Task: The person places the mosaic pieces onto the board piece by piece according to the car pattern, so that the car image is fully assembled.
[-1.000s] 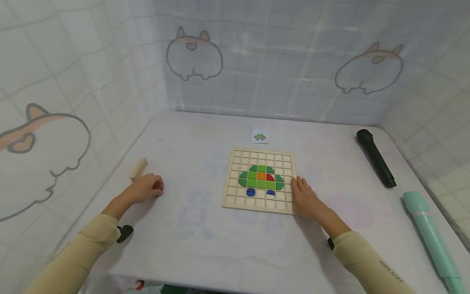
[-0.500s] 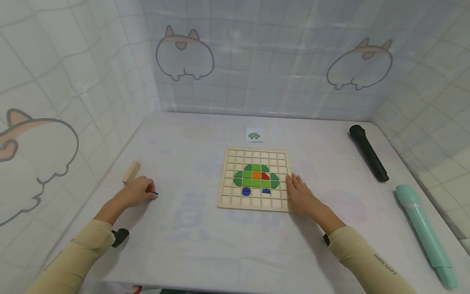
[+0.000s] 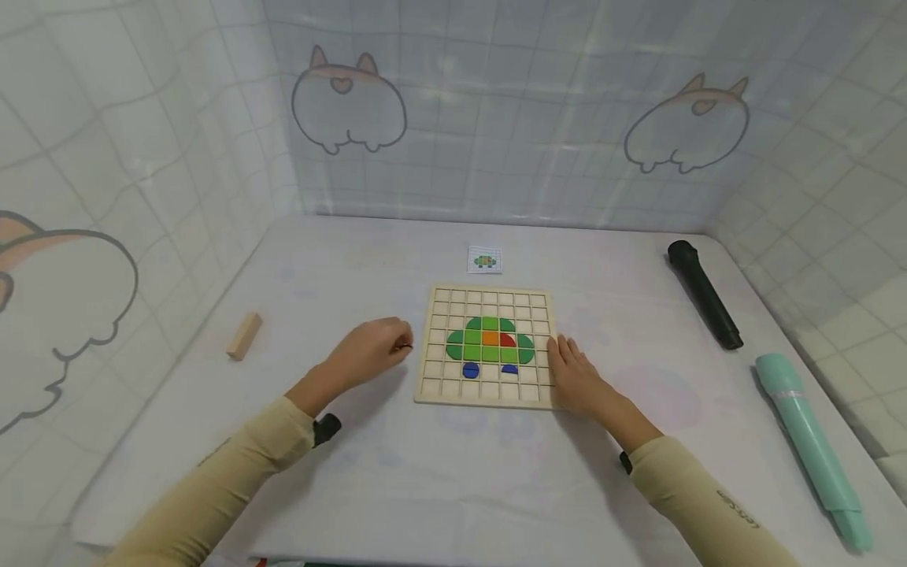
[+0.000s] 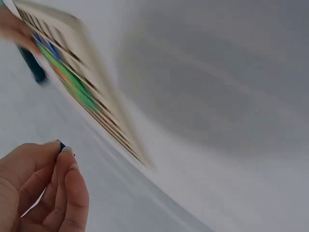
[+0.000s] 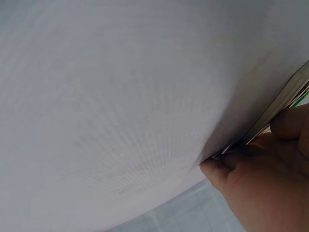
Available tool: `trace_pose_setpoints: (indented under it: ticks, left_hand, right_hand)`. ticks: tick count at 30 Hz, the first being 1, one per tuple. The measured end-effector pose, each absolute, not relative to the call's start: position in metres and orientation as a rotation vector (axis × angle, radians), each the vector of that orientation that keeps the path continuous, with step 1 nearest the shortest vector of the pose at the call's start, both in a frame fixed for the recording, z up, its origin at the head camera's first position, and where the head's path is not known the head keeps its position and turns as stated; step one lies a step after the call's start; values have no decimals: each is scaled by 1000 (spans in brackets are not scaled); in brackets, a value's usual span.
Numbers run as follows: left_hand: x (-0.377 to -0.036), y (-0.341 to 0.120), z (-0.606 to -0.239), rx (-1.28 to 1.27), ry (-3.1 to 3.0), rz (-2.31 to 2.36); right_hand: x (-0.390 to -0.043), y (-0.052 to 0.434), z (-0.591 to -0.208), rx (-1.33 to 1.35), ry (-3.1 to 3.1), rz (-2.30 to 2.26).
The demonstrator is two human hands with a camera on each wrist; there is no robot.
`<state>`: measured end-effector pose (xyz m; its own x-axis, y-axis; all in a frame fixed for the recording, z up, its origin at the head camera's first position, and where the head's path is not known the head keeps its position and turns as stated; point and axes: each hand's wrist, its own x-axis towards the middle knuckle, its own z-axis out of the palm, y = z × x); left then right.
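Observation:
My left hand (image 3: 364,353) hovers just left of the wooden grid board (image 3: 434,386). Between its thumb and fingertips it pinches a small blue puzzle piece (image 4: 62,145), mostly hidden by the fingers. On the board, green, orange and red pieces form a patch around the orange square (image 3: 490,338). Below them sit a round blue shape (image 3: 471,370) and a blue half-round piece (image 3: 509,368). My right hand (image 3: 583,381) rests against the board's right edge with its fingers straight. A small picture card (image 3: 485,260) with a similar coloured figure lies behind the board.
A plain wooden block (image 3: 244,336) lies at the left of the white-covered table. A black microphone-like object (image 3: 705,294) and a mint-green stick-shaped object (image 3: 813,449) lie at the right. Patterned curtains (image 3: 453,118) surround the table.
My left hand has moved right from near the wooden block to the board's left side, carrying the blue piece. The right hand stays at the board's edge. The head view has shifted slightly.

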<state>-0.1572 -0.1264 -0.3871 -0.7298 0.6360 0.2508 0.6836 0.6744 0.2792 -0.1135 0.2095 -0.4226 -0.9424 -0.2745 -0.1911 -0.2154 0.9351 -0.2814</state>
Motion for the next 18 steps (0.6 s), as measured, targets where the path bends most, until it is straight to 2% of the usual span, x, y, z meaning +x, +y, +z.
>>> trace_pose_setpoints:
  ticks: [8,12,18]
  left_hand:
    - [-144,-21,-394,-1481,-2502,-196]
    - [-142,1,-400,-1536,-2413,-36]
    - [-146,11,-405,-1548,-2462,-26]
  right_hand:
    - [-113,208,-423,-358,2864,-386]
    - [-113,208,-423,-372,2862,-374]
    - [-112,209,-421,-366,2869,-385]
